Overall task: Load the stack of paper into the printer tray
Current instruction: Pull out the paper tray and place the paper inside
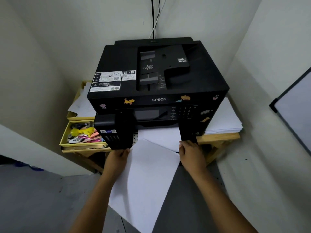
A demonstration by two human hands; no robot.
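You are standing over a black Epson printer (158,78) that is sitting on a pale wooden table (218,137) pushed into a white-walled corner. Your left hand (117,156) is gripping the left edge of a stack of paper (144,179), thumb lying on top and the fingers tucked out of sight beneath. Your right hand (190,153) is holding the stack's right edge, fingers curled over it just beside the printer's glossy black front-right leg. The smooth white sheets are tilting at an angle, one corner pointing toward the printer tray (159,135), where more flat white paper is already lying in the opening under the control panel (168,113). The stack's near end is hanging out past the table's front edge, over the grey floor.

Small cartoon cat stickers (129,101) are dotting the printer's matte front band. At the table's left edge, a shallow yellow box (80,145) is holding a jumble of pink and yellow plastic bits. Behind it, a second yellow box (79,116) is carrying loose sheets. Along the table's right edge, a thick pile of white sheets (225,120) is fanning out slightly from under the printer. A whiteboard (294,111) with a dark frame is leaning at the far right.
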